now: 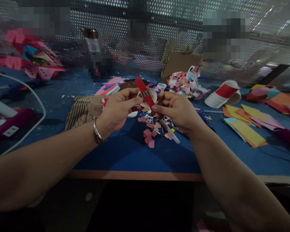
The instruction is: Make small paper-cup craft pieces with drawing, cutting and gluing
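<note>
A small round white piece, with ribbed brown cardboard in its middle, is held up above the table between my two hands. Across it slants a red strip, its upper end sticking out past the rim. My left hand, wearing a silver bracelet, pinches the round piece at its left edge. On the other side, my right hand has its thumb and fingers closed on the strip's lower end and the right rim. Pink paper scraps lie on the blue tabletop below.
Corrugated cardboard lies left of my hands. Behind sits a heap of cut scraps by a cardboard box. White cups with a red band and coloured paper sheets are at right. A white cable curves at left.
</note>
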Motion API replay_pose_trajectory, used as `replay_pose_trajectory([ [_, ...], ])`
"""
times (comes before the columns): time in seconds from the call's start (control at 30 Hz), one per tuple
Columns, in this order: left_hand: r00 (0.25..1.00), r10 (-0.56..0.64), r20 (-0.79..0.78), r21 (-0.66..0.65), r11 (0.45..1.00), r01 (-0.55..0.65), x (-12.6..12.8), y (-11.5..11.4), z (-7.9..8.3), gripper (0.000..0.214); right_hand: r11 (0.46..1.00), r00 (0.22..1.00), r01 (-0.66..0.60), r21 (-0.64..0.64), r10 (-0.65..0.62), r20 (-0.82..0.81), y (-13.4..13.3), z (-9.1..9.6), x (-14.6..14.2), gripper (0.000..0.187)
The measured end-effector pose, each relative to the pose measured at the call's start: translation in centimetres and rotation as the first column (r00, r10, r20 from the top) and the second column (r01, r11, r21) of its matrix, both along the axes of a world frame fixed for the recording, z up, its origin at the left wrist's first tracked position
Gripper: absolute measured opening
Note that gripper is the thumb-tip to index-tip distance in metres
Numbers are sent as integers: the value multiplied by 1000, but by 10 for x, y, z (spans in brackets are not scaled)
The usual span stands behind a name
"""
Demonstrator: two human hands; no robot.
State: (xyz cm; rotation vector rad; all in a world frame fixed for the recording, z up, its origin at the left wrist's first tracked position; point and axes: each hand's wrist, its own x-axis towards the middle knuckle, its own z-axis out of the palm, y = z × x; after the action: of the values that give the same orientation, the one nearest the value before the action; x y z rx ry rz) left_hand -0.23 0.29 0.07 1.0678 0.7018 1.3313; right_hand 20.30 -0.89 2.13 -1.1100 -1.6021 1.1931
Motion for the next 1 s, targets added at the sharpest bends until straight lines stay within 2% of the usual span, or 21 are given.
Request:
replay_pose_trajectory([
  [0.2,997,22,-69,41,999,-19,-2,-1,4,15,1000,999,8,-2,-8,31,-2,4,1,47],
  [0.43,990,88,-106,140,987,-73,-2,-6,6,46,998,998,62,30,-62,-5,-5,6,0,42],
  [0.5,995,51,-80,134,990,-40,-2,-7,8,50,996,997,72,47,-71,-15,-5,7,0,42],
  [0.6,1000,6,-15,84,996,-5,-2,-5,8,44,995,997,70,67,-68,-33,-6,8,0,42],
  [0.73,1000,10,0,28,1000,-10,-2,-2,6,38,996,997,59,72,-55,-50,-6,8,0,40],
  [0.9,992,73,-101,259,965,-45,-5,-9,11,50,997,996,42,68,-36,-82,-8,9,0,35],
  [1.0,982,116,-150,299,952,-67,-7,-9,11,53,996,996,50,72,-43,-84,-9,10,0,30],
])
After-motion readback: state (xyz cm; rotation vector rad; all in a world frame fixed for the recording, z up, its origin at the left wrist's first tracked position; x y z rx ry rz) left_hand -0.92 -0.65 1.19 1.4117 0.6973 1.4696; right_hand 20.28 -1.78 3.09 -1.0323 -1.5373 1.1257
